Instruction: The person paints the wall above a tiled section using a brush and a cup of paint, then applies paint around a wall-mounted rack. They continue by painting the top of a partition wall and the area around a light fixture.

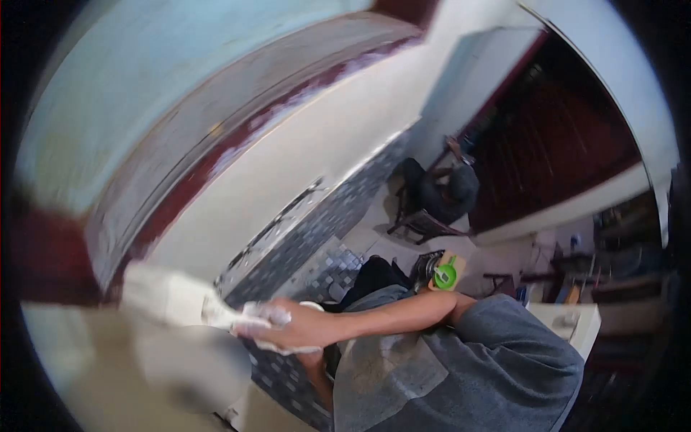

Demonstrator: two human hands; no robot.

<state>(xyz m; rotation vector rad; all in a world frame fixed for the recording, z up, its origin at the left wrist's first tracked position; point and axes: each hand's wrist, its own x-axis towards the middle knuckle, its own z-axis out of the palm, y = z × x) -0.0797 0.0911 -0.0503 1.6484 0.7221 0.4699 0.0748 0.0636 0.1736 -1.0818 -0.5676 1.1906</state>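
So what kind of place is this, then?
Probably a room in a house being painted or done up: a hand holds a wide brush at the white wall, beside grey tiling and a dark wooden door.

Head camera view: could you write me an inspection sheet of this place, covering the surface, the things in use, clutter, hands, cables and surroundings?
Surface: white wall with dark red band above, mosaic tiles lower down.
Job's things: wide white brush, blurred, head against the wall.
Clutter: green object and other items on the floor, too small to tell.
Hands: one hand grips the brush handle; which hand cannot be told; the other not seen.
Cables: nothing seen.
Surroundings: another person seated by a dark door.
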